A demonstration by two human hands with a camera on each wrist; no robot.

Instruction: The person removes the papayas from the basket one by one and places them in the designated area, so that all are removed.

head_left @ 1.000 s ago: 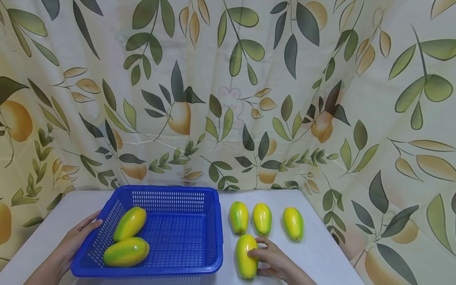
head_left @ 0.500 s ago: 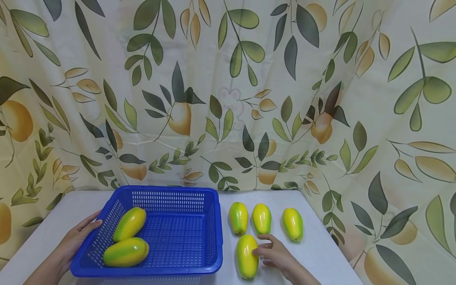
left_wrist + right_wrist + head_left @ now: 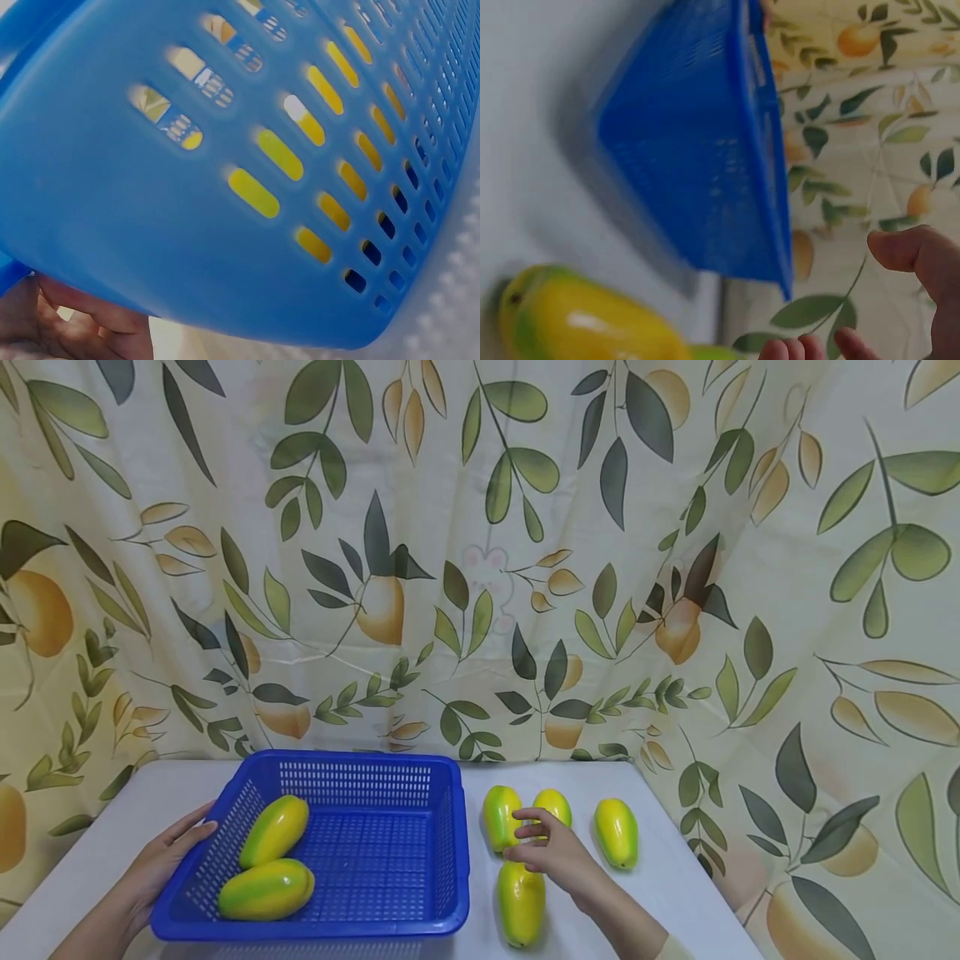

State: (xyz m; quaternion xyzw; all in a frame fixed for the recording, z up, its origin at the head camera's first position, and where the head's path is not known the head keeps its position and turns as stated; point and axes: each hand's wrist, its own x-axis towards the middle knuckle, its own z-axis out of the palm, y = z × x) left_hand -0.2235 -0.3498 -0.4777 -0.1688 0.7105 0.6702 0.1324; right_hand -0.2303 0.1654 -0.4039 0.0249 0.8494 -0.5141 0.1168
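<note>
My left hand point(image 3: 161, 864) grips the left rim of a blue plastic basket point(image 3: 322, 933), thumb over the edge; in the left wrist view its fingers point(image 3: 112, 326) curl beneath the rim. Two glossy yellow-green papayas point(image 3: 274, 832) lie inside at the left. Right of the basket, my right hand point(image 3: 558, 856) hovers with parted, slightly bent fingers and holds nothing. It overlaps the back-left papaya point(image 3: 498, 818) and partly hides the one behind point(image 3: 555, 803). The front papaya point(image 3: 521, 906) lies just below the hand. The right wrist view shows the thumb point(image 3: 904, 247) apart from the fingers.
Another papaya point(image 3: 617, 833) lies at the right of the white-covered table point(image 3: 675, 910). A leaf-and-fruit patterned curtain point(image 3: 465, 677) hangs behind the table and along both sides. The basket's right wall stands between its inside and the loose papayas.
My right hand has let go of the front papaya and moved up and away toward the back papayas. That papaya stays about where it was. My left hand and the basket have not moved.
</note>
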